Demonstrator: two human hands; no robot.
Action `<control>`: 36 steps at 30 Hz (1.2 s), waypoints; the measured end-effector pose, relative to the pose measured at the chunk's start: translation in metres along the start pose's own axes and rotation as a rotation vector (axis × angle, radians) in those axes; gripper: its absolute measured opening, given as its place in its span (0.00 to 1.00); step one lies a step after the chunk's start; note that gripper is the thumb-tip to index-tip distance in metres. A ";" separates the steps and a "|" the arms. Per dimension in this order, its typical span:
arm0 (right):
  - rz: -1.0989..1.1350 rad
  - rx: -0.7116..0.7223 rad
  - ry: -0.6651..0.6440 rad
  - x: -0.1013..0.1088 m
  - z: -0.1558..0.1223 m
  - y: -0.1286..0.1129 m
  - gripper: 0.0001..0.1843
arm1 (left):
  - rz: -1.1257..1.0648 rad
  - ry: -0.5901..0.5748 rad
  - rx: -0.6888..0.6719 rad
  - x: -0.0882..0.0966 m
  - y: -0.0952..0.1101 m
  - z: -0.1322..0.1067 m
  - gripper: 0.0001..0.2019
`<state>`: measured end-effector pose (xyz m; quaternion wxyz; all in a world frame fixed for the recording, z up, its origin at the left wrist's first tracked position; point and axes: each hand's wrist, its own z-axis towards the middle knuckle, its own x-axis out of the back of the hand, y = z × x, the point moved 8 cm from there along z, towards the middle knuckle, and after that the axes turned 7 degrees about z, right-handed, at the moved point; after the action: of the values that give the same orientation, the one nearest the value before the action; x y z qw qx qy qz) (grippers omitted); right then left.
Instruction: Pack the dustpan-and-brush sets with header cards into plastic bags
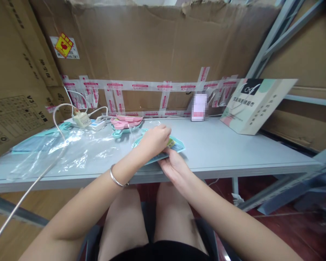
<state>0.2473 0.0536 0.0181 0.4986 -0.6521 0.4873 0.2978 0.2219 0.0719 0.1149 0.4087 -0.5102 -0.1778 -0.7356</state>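
Note:
A flat teal plastic piece with angled corners (178,145) is at the table's front edge, with a yellow-green label (170,143) on it. My right hand (175,165) grips its near side from below, thumb toward the top. Above it is my left hand (156,138), fingers curled closed over the label area; what they pinch, if anything, is hidden. Both hands cover much of the teal piece. Just behind to the left lies a stack of pink and teal plastic pieces (126,122), some with loop-ended handles.
Clear plastic bags (78,150) spread over the table's left side. A charger (82,119) with white cables sits behind them, one cable crossing the front edge. A blurred-out phone-like object (199,106) leans on the large cardboard box (152,43). A printed paper bag (250,105) stands right.

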 end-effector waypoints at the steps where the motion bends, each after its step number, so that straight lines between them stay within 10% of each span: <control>1: 0.009 -0.003 0.003 -0.001 0.000 0.000 0.17 | 0.003 -0.001 -0.010 -0.002 0.003 -0.001 0.12; 8: 0.039 -0.011 0.103 0.004 -0.002 -0.002 0.14 | -0.005 0.014 -0.084 -0.002 0.010 -0.024 0.11; 14: 0.058 0.049 0.050 0.005 -0.004 -0.014 0.14 | -0.295 0.414 0.284 0.026 -0.046 -0.088 0.20; 20: 0.033 0.044 0.037 0.003 -0.004 -0.012 0.18 | -1.022 -0.011 0.461 -0.025 -0.058 -0.107 0.28; 24: 0.060 0.040 0.066 0.002 -0.002 -0.011 0.18 | -1.187 -0.074 0.511 -0.033 -0.053 -0.102 0.18; 36: 0.141 0.007 0.055 -0.001 -0.009 -0.001 0.20 | -1.538 0.282 0.704 -0.040 -0.062 -0.101 0.27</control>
<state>0.2474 0.0457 0.0226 0.4650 -0.6224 0.5466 0.3125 0.1181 0.0570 0.0465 -0.0509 0.0051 -0.6397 -0.7669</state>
